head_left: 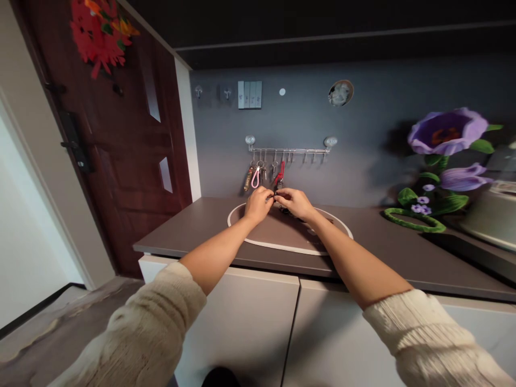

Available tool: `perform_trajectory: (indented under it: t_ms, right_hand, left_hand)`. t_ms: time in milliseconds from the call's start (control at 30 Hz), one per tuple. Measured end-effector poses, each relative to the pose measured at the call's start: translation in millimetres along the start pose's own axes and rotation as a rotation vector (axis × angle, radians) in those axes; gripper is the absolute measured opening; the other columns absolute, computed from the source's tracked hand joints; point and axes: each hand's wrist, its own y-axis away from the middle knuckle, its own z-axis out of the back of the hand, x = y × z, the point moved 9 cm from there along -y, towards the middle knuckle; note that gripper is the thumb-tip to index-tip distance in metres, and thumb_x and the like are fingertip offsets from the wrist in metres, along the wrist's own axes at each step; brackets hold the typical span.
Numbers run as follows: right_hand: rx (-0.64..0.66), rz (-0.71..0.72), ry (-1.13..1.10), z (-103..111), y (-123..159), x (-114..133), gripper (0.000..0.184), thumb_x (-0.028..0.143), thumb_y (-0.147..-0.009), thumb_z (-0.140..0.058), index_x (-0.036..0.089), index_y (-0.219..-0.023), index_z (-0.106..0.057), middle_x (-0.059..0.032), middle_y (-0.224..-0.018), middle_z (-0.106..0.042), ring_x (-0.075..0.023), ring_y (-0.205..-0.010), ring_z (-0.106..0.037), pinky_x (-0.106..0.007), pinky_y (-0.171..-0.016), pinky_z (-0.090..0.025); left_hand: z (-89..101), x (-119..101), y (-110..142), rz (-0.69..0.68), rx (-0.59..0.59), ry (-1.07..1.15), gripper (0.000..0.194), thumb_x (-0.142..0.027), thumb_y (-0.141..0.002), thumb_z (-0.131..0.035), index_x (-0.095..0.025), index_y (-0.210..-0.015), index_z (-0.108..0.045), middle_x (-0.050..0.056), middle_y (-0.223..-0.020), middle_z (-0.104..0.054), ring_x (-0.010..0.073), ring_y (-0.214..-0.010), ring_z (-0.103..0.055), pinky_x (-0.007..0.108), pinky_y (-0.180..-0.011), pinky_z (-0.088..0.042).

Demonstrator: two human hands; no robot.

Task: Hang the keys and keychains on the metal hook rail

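Note:
My left hand (258,206) and my right hand (297,204) meet in front of the wall, fingers pinched together on something small and dark that I cannot make out. Below them lies an oval brown mat (278,234) with a pale rim. Several dark things sit on it, partly hidden by my right hand. Just above my hands, a clear hook rail (288,151) is fixed to the wall. From its left half hang key rings, a pink strap loop (255,178), a brown lettered tag (248,179) and a red strap (281,171).
A brown countertop (181,226) tops white cabinet doors (245,317). Purple artificial flowers (447,131) with a green looped base (415,219) stand right, beside a pale rounded object (494,212). A dark shelf overhangs above. Leftward is a dark red door (137,140).

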Motion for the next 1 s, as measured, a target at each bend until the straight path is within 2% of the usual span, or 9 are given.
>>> perform_trajectory:
  t_ms: [100, 333, 500, 633, 800, 1000]
  right_hand:
    - [-0.013, -0.024, 0.02, 2.7, 0.8, 0.6, 0.026, 0.032, -0.078, -0.053, 0.016, -0.094, -0.065, -0.0056, -0.087, -0.068, -0.0154, -0.075, -0.061, -0.024, -0.068, -0.043]
    - [0.001, -0.036, 0.023, 4.7, 1.5, 2.7, 0.029, 0.03, -0.084, -0.04, 0.015, -0.077, -0.064, -0.0025, -0.064, -0.065, -0.0129, -0.062, -0.059, -0.022, -0.064, -0.04]
    - [-0.056, -0.076, -0.045, 8.1, 0.4, -7.4, 0.024, 0.028, -0.084, -0.042, 0.014, -0.084, -0.062, -0.0024, -0.063, -0.062, -0.0117, -0.057, -0.057, -0.022, -0.062, -0.042]
    - [-0.068, -0.136, -0.186, 4.0, -1.2, -20.9, 0.02, 0.027, -0.083, -0.044, 0.015, -0.09, -0.058, -0.0002, -0.063, -0.059, -0.0095, -0.052, -0.054, -0.021, -0.056, -0.043]
    - [-0.037, -0.216, -0.424, -11.8, -3.3, -35.6, 0.011, 0.025, -0.081, -0.047, 0.016, -0.086, -0.052, 0.0036, -0.059, -0.052, -0.0069, -0.048, -0.049, -0.02, -0.052, -0.044]
    - [0.05, -0.318, -0.66, -29.1, 1.6, -35.4, 0.006, 0.023, -0.081, -0.048, 0.017, -0.083, -0.047, 0.0045, -0.057, -0.052, -0.0065, -0.048, -0.049, -0.021, -0.054, -0.045]
  left_hand:
    - [3.8, -2.2, -0.3, -0.014, -0.016, -0.035, 0.016, -0.022, -0.082, -0.049, -0.019, -0.087, -0.063, 0.004, -0.087, -0.056, 0.0143, -0.085, -0.052, 0.025, -0.077, -0.04]
    - [6.2, -2.1, -1.7, -0.001, 0.005, -0.102, 0.018, -0.022, -0.083, -0.047, -0.02, -0.088, -0.065, 0.004, -0.086, -0.056, 0.015, -0.086, -0.051, 0.026, -0.078, -0.039]
    - [4.6, -0.1, -2.5, 0.008, 0.017, -0.069, 0.019, -0.023, -0.084, -0.045, -0.019, -0.087, -0.064, 0.005, -0.087, -0.059, 0.0155, -0.086, -0.051, 0.026, -0.078, -0.039]
    - [1.2, 1.3, -3.2, 0.02, 0.03, -0.008, 0.017, -0.02, -0.084, -0.044, -0.018, -0.084, -0.061, 0.004, -0.086, -0.061, 0.0153, -0.083, -0.052, 0.026, -0.076, -0.038]
    - [2.5, 2.0, -2.5, 0.073, 0.02, 0.066, 0.017, -0.017, -0.084, -0.04, -0.018, -0.079, -0.056, 0.003, -0.079, -0.06, 0.0143, -0.077, -0.051, 0.025, -0.07, -0.037]
    - [5.5, 2.2, -2.2, 0.122, 0.011, 0.096, 0.017, -0.015, -0.084, -0.038, -0.018, -0.075, -0.052, 0.003, -0.078, -0.058, 0.0134, -0.075, -0.05, 0.024, -0.07, -0.037]
